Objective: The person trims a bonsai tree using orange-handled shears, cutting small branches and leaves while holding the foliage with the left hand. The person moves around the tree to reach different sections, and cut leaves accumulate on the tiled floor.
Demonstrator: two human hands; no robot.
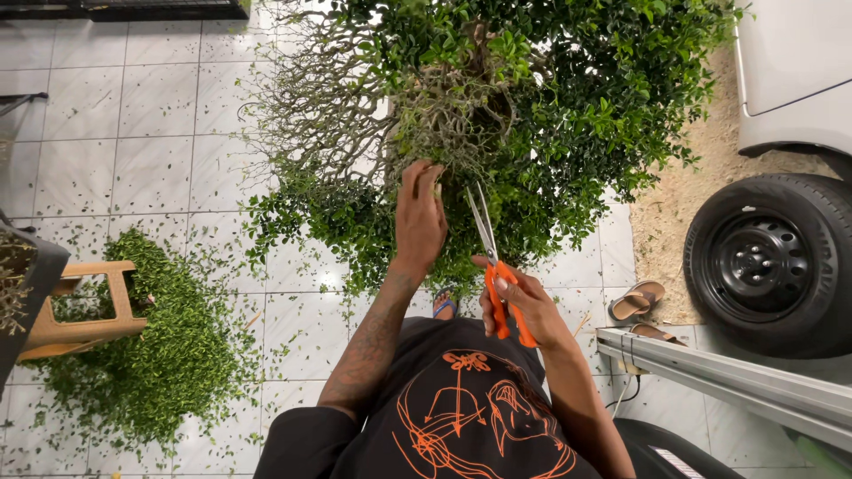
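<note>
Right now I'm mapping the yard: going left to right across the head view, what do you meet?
Wooden stool → pile of green clippings → left hand → orange-handled scissors → sandals → car tyre.

White tiled floor [151, 151]. Big heap of green clippings [169, 346] well left of the left-hand fingers [424, 182], wooden stool [84, 306] standing in it. Sandals [637, 302] right of right-hand fingers [506, 288], near car tyre [772, 262].
</note>
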